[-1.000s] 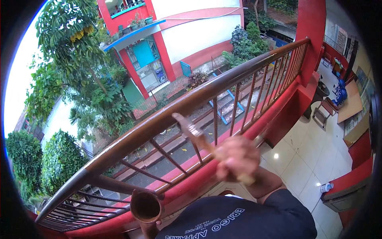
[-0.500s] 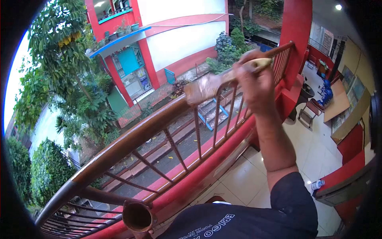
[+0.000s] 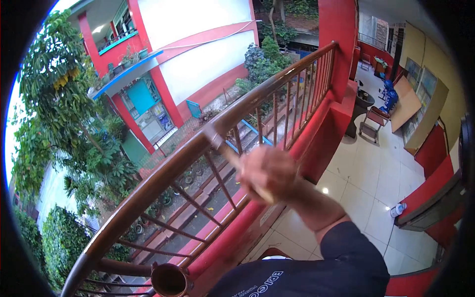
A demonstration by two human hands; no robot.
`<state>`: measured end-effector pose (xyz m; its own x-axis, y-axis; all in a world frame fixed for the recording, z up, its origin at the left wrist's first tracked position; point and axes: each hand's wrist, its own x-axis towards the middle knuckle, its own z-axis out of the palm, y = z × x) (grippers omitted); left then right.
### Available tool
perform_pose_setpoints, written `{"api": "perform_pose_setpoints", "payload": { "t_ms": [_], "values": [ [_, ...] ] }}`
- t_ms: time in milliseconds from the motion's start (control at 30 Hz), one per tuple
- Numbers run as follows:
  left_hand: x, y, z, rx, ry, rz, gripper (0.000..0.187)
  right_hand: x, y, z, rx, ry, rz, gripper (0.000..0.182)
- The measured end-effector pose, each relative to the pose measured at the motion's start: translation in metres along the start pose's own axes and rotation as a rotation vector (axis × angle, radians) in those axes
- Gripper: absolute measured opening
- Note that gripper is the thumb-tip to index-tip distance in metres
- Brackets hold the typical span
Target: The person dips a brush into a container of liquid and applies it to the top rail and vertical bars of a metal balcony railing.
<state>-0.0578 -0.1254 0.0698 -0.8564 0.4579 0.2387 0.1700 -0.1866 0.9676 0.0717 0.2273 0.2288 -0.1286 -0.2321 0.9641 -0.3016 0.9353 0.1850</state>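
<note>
My right hand [image 3: 269, 174], slightly blurred, is closed round the handle of a paintbrush [image 3: 228, 152]. The brush's bristle end is at the brown handrail [image 3: 163, 171] of the balcony railing, near the middle of its length. Brown colour covers most of the rail, with pale worn patches on its top edge. At the bottom, a round brown cup [image 3: 169, 280] stands out against the railing, its dark inside facing up. My left hand is at the cup's right side, almost wholly hidden below the picture edge and my shirt.
Thin brown bars run below the handrail to a red ledge [image 3: 232, 225]. A red pillar [image 3: 337, 54] rises at the rail's far end. On the tiled floor [image 3: 341, 198] to the right are a chair [image 3: 372, 123] and a white container [image 3: 398, 210]. Trees and another building lie beyond the railing.
My right hand has come down and left with the paintbrush, from above the rail to beside it. The brush now points up-left onto the rail. The view has shifted somewhat.
</note>
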Motion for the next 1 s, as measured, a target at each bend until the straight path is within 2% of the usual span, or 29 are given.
{"api": "perform_pose_setpoints", "payload": {
  "t_ms": [33, 100, 167, 200, 233, 267, 300, 400, 433, 467, 500, 533, 567, 600, 667, 700, 767, 867, 900, 933, 1000],
  "values": [
    [0.000, 0.000, 0.003, 0.004, -0.001, -0.002, 0.137, 0.002, -0.013, 0.000, 0.037, 0.071, 0.028, 0.011],
    [0.000, 0.000, 0.008, 0.014, -0.006, -0.008, 0.137, -0.029, 0.017, -0.002, 0.094, 0.284, 0.204, 0.016],
    [-0.001, 0.001, 0.011, 0.022, -0.007, -0.010, 0.137, -0.049, 0.063, -0.028, 0.030, 0.348, 0.366, 0.017],
    [-0.002, 0.001, 0.012, 0.023, -0.009, -0.013, 0.137, -0.051, 0.088, -0.051, -0.068, 0.302, 0.437, 0.014],
    [-0.003, 0.000, 0.014, 0.022, -0.012, -0.016, 0.137, -0.044, 0.093, -0.065, 0.009, 0.365, 0.731, 0.010],
    [-0.004, 0.000, 0.016, 0.022, -0.013, -0.019, 0.137, -0.050, 0.124, -0.073, -0.144, 0.461, 0.580, 0.010],
    [-0.005, 0.000, 0.017, 0.023, -0.019, -0.022, 0.137, -0.058, 0.145, -0.084, -0.371, 0.455, 0.565, 0.009],
    [-0.008, 0.000, 0.019, 0.022, -0.020, -0.026, 0.137, -0.056, 0.158, -0.099, -0.532, 0.389, 0.549, 0.008],
    [-0.009, -0.001, 0.021, 0.020, -0.020, -0.027, 0.137, -0.058, 0.155, -0.093, -0.551, 0.328, 0.507, 0.006],
    [-0.011, -0.003, 0.021, 0.018, -0.020, -0.030, 0.137, -0.057, 0.143, -0.080, -0.481, 0.286, 0.381, 0.008],
    [-0.013, -0.006, 0.022, 0.020, -0.019, -0.034, 0.137, -0.054, 0.119, -0.067, -0.496, 0.161, 0.307, 0.010],
    [-0.016, -0.010, 0.023, 0.017, -0.027, -0.033, 0.136, -0.048, 0.092, -0.058, -0.329, 0.082, 0.194, 0.014],
    [-0.019, -0.014, 0.024, 0.017, -0.025, -0.034, 0.136, -0.049, 0.072, -0.048, -0.327, 0.103, 0.074, 0.018],
    [-0.022, -0.019, 0.024, 0.018, -0.017, -0.036, 0.136, -0.056, 0.061, -0.046, -0.149, 0.151, 0.070, 0.019],
    [-0.026, -0.026, 0.026, 0.018, -0.012, -0.034, 0.136, -0.074, 0.077, -0.046, -0.063, 0.372, 0.075, 0.017],
    [-0.029, -0.029, 0.027, 0.018, -0.011, -0.037, 0.136, -0.091, 0.093, -0.057, -0.055, 0.462, 0.350, 0.011],
    [-0.034, -0.033, 0.030, 0.014, -0.013, -0.033, 0.136, -0.099, 0.128, -0.080, -0.305, 0.520, 0.555, 0.011],
    [-0.042, -0.035, 0.035, 0.011, -0.009, -0.035, 0.136, -0.099, 0.138, -0.079, -0.380, 0.514, 0.537, 0.012],
    [-0.045, -0.035, 0.036, 0.011, -0.006, -0.033, 0.136, -0.083, 0.116, -0.066, -0.431, 0.438, 0.356, 0.003],
    [-0.047, -0.035, 0.036, 0.009, -0.003, -0.036, 0.136, -0.084, 0.099, -0.048, -0.327, 0.366, 0.207, 0.003],
    [-0.053, -0.035, 0.040, 0.010, -0.006, -0.045, 0.136, -0.072, 0.037, -0.013, -0.054, 0.276, 0.048, 0.010]
  ]
}}
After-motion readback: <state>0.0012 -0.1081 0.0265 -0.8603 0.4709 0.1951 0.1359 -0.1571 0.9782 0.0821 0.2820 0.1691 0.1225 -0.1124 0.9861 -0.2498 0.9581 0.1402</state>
